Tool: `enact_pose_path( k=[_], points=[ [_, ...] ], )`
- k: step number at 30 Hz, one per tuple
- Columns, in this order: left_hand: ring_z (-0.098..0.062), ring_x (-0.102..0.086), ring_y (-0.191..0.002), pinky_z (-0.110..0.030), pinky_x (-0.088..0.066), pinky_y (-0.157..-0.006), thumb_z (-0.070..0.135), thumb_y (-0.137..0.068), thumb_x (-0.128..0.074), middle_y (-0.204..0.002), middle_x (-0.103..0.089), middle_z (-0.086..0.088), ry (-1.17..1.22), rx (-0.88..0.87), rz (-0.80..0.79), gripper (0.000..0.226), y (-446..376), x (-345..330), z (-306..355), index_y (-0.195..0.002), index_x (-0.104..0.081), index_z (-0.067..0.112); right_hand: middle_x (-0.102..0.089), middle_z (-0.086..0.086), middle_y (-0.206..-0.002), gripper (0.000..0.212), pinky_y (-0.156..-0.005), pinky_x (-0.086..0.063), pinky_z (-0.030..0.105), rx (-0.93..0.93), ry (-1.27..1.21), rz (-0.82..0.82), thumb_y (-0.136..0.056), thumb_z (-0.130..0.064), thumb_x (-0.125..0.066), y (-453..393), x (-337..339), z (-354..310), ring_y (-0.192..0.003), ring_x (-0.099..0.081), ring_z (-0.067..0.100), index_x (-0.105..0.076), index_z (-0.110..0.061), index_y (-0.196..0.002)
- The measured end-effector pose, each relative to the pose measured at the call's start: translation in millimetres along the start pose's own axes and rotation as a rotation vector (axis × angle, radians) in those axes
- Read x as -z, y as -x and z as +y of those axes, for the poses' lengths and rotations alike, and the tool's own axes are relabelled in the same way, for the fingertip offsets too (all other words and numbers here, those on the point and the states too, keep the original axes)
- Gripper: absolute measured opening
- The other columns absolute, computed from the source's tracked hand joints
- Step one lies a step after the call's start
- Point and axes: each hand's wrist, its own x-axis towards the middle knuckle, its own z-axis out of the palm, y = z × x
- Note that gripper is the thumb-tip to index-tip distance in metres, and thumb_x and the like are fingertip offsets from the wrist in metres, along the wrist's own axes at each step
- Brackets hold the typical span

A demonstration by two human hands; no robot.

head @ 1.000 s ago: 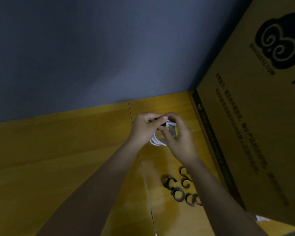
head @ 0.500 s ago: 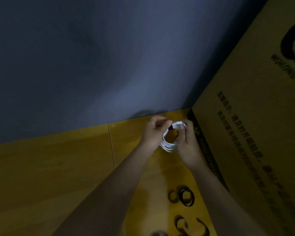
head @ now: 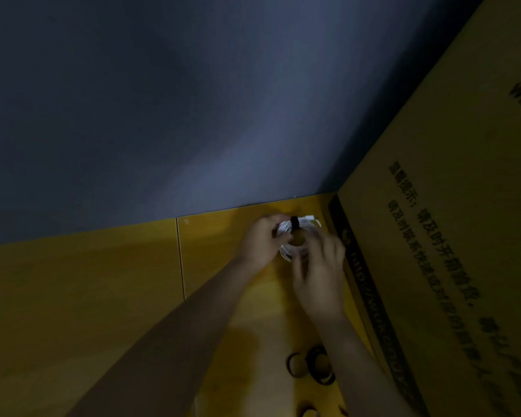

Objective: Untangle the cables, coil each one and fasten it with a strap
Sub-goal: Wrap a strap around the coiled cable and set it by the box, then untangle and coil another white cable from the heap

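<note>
While both hands work near the far edge of the yellow wooden bench (head: 103, 281), one coiled white cable (head: 295, 239) is up between them, close to the grey-blue wall (head: 193, 100). One black strap (head: 294, 222) wraps the coil's top. Coil's open ring faces the camera; no clear long axis, one white plug end sticks out to the right at the top. Left hand (head: 260, 242) grips the coil's left side, fingers curled round it. Right hand (head: 319, 275) sits low right of the coil, motion-blurred, fingers spread loosely; contact with the cable can't be told. About three loose black strap rings (head: 313, 364) lie on the bench nearer the camera, dim and partly hidden. One large brown cardboard box (head: 448, 236) stands at right.
</note>
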Motion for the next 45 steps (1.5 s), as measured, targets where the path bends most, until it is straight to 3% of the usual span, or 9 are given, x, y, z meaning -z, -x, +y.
enact_pose_path(
  k=[2,5,11,14,18,23,26,33,45],
  points=[
    [-0.024,-0.063,-0.106,-0.038,-0.05,-0.093,0.011,-0.086,-0.069,-0.116,-0.067,-0.011,-0.004,-0.008,0.015,0.037,1,-1,1,-0.122,-0.062,0.006,-0.054,0.009,-0.125,0.033,-0.096,-0.041,0.034,0.074,0.052,-0.038,-0.093,-0.029,-0.051,8,-2,11,-0.12,-0.038,0.024,-0.062,-0.01,-0.119],
    [-0.024,-0.061,-0.103,-0.029,-0.045,-0.085,0.022,-0.09,-0.066,-0.115,-0.065,-0.01,-0.169,-0.073,0.084,0.034,7,1,4,-0.12,-0.063,0.006,-0.061,0.01,-0.117,0.03,-0.088,-0.049,0.04,0.093,0.132,-0.024,-0.09,-0.026,-0.053,1,-6,19,-0.115,-0.041,0.026,-0.07,-0.013,-0.111],
    [-0.027,-0.059,-0.107,-0.035,-0.047,-0.09,0.018,-0.096,-0.056,-0.118,-0.063,-0.009,-0.342,-0.051,0.278,0.027,29,24,-2,-0.119,-0.064,0.009,-0.064,0.016,-0.108,0.022,-0.073,-0.052,0.044,0.008,0.162,-0.001,-0.079,-0.012,-0.076,-35,-16,13,-0.11,-0.038,0.032,-0.072,-0.011,-0.1],
    [-0.025,-0.059,-0.106,-0.037,-0.048,-0.088,0.022,-0.097,-0.054,-0.115,-0.064,-0.008,-0.397,-0.037,0.26,0.028,41,39,0,-0.12,-0.063,0.012,-0.061,0.017,-0.12,0.024,-0.082,-0.048,0.046,-0.082,0.159,-0.058,-0.086,-0.015,-0.068,-43,-15,5,-0.117,-0.044,0.039,-0.069,-0.008,-0.108],
    [-0.023,-0.059,-0.107,-0.035,-0.048,-0.085,0.026,-0.097,-0.053,-0.114,-0.065,-0.006,-0.477,-0.013,0.256,0.027,57,57,11,-0.119,-0.062,0.014,-0.046,0.015,-0.141,0.046,-0.097,-0.041,0.046,-0.116,0.096,-0.108,-0.091,-0.02,-0.062,-40,3,-5,-0.132,-0.035,0.035,-0.052,-0.009,-0.134],
    [-0.024,-0.055,-0.111,-0.034,-0.043,-0.086,0.031,-0.1,-0.045,-0.118,-0.06,-0.003,-0.615,0.0,0.247,0.026,92,88,41,-0.118,-0.059,0.017,-0.049,0.019,-0.136,0.046,-0.098,-0.042,0.047,-0.048,0.044,-0.123,-0.087,-0.015,-0.067,-24,37,-29,-0.127,-0.042,0.038,-0.055,-0.006,-0.131],
    [-0.026,-0.054,-0.108,-0.034,-0.041,-0.083,0.033,-0.101,-0.041,-0.116,-0.058,-0.004,-0.735,0.02,0.267,0.026,125,114,63,-0.115,-0.056,0.017,-0.056,0.018,-0.125,0.035,-0.091,-0.043,0.044,-0.012,0.046,-0.16,-0.089,-0.017,-0.064,-15,57,-62,-0.115,-0.047,0.038,-0.061,-0.005,-0.122],
    [-0.028,-0.048,-0.12,-0.038,-0.042,-0.089,0.034,-0.1,-0.041,-0.124,-0.055,-0.007,-0.951,0.247,0.35,0.032,240,191,75,-0.123,-0.05,0.015,-0.057,0.014,-0.112,0.028,-0.089,-0.043,0.042,0.129,-0.034,-0.315,-0.093,-0.024,-0.059,36,76,-176,-0.112,-0.048,0.035,-0.064,-0.008,-0.116],
    [-0.033,-0.05,-0.118,-0.046,-0.049,-0.088,0.034,-0.1,-0.045,-0.123,-0.056,-0.012,-0.814,0.628,0.64,0.034,496,360,5,-0.123,-0.053,0.011,-0.05,0.008,-0.126,0.033,-0.094,-0.041,0.038,0.357,-0.18,-0.593,-0.095,-0.026,-0.057,158,44,-409,-0.124,-0.04,0.026,-0.058,-0.013,-0.125]
  ],
)
